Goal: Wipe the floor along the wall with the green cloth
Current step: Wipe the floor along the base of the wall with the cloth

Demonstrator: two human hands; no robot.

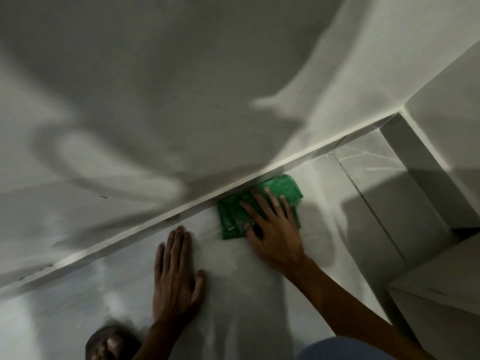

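The right hand (275, 229) lies flat with fingers spread on the green cloth (259, 203), pressing it onto the pale floor (233, 294) rather than gripping it. The cloth is folded into layers, and its far edge sits against the white skirting (145, 224) at the foot of the wall (155, 87). The left hand (176, 276) is open too, palm down on bare floor just left of the cloth, fingertips near the skirting and holding nothing. No brand, label or writing can be read on the cloth or on any surface. A white ledge or cabinet (441, 294) stands at the right, near a corner of the wall. A foot (111, 344) shows at the bottom edge, blurred, and blue fabric (337, 349) at the lower right.
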